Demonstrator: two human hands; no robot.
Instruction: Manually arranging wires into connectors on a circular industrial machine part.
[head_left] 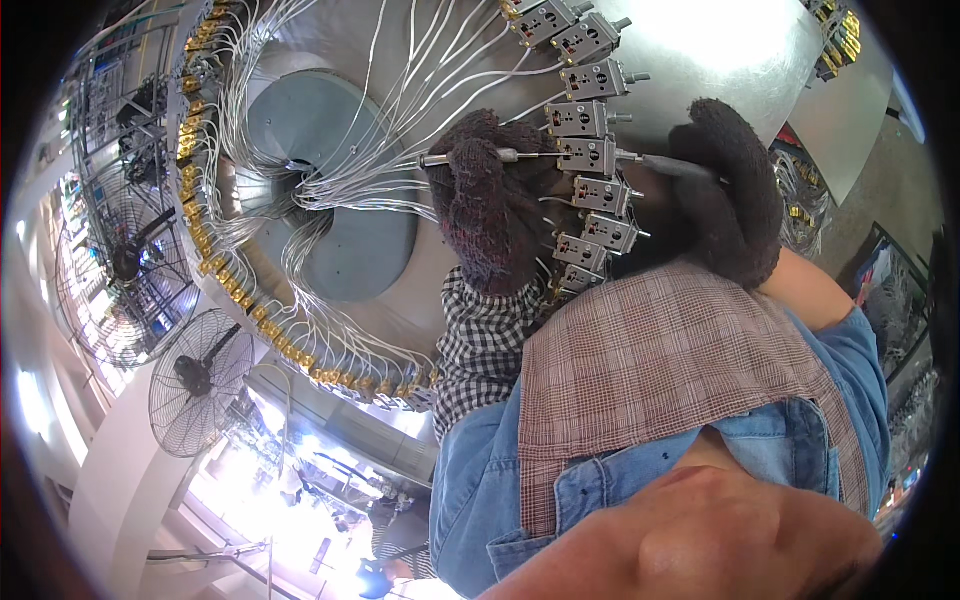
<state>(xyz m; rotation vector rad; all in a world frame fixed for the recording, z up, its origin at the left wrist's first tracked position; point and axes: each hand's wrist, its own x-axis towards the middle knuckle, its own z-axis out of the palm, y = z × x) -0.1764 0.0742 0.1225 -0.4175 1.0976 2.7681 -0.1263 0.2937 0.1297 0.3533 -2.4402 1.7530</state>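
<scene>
Centrally, gloved left hand point(490, 210) grips a metal rod point(440, 159); right hand point(735, 190) clasps a screwdriver point(672, 166) at a switch point(588, 155).

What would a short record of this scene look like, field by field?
Setting: workshop, seen from a head camera
Main piece: round metal panel ringed with small grey switch blocks and white wires
Left hand: in a dark knit glove, on the panel beside the blocks, a thin metal tool lying across it
Right hand: dark knit glove, wrapped round a screwdriver whose tip meets one block
Clothing: checked cuff, denim sleeves, plaid cloth
Background: standing fan
</scene>
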